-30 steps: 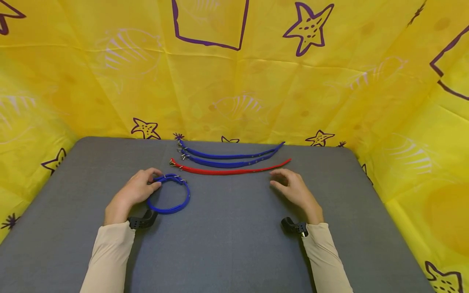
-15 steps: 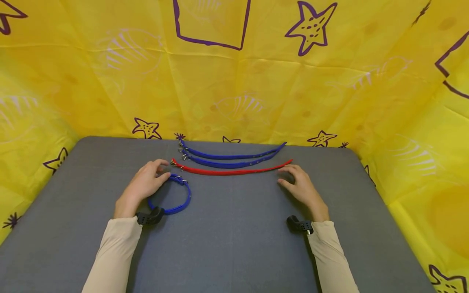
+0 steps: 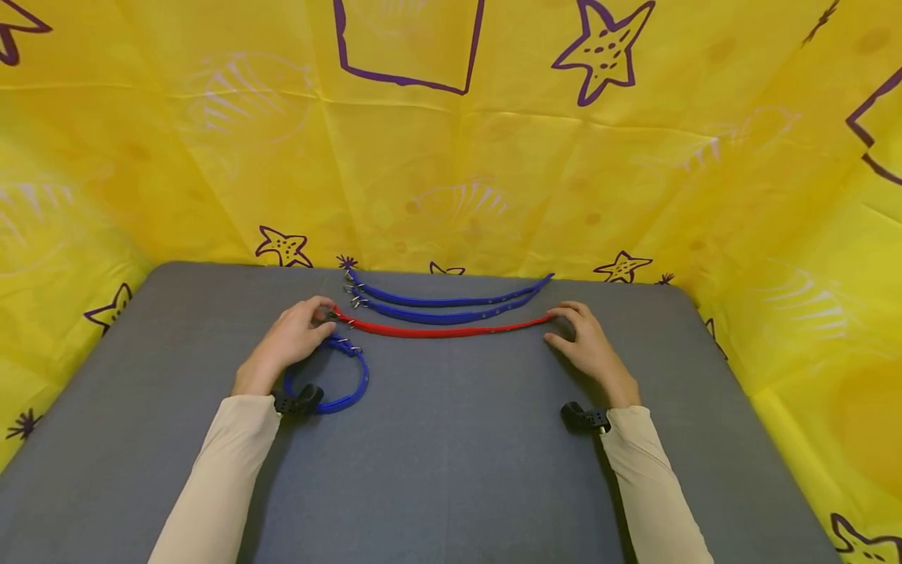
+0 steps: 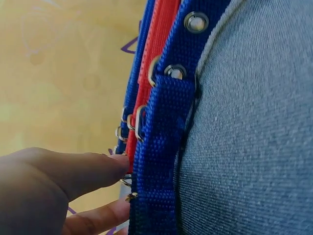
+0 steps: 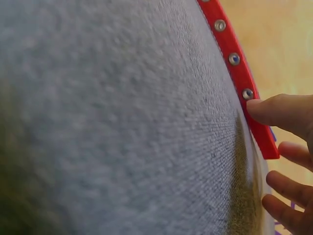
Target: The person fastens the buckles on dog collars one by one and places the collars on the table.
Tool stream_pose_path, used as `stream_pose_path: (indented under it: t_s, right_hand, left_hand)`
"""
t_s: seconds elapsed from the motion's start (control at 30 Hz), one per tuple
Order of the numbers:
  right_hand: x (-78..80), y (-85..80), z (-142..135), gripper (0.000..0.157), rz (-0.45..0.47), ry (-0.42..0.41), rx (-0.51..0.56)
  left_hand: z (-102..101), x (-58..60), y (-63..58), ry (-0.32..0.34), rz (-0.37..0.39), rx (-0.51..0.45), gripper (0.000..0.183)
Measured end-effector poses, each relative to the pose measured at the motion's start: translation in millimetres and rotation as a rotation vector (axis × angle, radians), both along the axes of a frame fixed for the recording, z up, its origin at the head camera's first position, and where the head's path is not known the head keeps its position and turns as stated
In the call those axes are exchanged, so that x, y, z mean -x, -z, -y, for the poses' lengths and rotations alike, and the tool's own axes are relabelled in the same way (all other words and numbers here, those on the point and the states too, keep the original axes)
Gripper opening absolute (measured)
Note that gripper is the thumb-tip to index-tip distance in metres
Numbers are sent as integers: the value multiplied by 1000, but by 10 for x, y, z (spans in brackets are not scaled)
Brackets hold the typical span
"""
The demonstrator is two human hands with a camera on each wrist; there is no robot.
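Note:
A red collar (image 3: 437, 332) lies stretched across the table, its buckle end to the left and its eyelet-punched tip to the right. My left hand (image 3: 287, 338) is at the buckle end, with thumb and fingers spread on either side of it. At the tip, my right hand (image 3: 590, 348) has its index fingertip over the strap, while the thumb stands apart below. A blue collar (image 3: 361, 384), buckled into a ring, lies beneath my left hand and wrist. In the left wrist view, that blue collar (image 4: 164, 117) stands large in front of the red one (image 4: 159, 41).
Two more blue collars (image 3: 437, 318) lie stretched out behind the red one, close together near the back edge. The grey table (image 3: 451, 470) is bordered by a yellow patterned cloth (image 3: 451, 157) at the back and sides.
My left hand has left the ring-shaped blue collar and moved up and right to the red collar's buckle. My right hand has shifted right and slightly away to the red tip.

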State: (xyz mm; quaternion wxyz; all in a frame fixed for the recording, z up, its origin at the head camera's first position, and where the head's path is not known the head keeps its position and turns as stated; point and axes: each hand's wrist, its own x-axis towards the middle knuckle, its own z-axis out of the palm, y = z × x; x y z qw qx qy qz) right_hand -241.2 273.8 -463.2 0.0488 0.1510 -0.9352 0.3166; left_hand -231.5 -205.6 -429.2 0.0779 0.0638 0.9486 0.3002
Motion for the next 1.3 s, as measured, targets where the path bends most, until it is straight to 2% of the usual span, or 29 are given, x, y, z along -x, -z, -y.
stream_pose_path:
  t_s: [0.27, 0.43, 0.53, 0.77, 1.07, 1.3]
  right_hand:
    - [92, -32, -57, 39, 66, -12, -48]
    - [107, -37, -69, 32, 34, -29, -64]
    - [97, -48, -71, 24, 16, -37, -71]
    - [65, -63, -62, 13, -9, -58, -74]
    - [23, -56, -50, 11, 0, -42, -51]
    - [-42, -69, -64, 11, 17, -16, -24]
  left_hand:
    - [12, 82, 23, 13, -5, 8, 49]
    - [0, 82, 43, 13, -29, 29, 35]
    - [-3, 75, 43, 6, -43, 37, 28]
    - [-44, 66, 40, -14, -24, 62, 21]
    - [-49, 46, 53, -56, -58, 67, 16]
    - [-47, 15, 50, -48, -113, 45, 15]
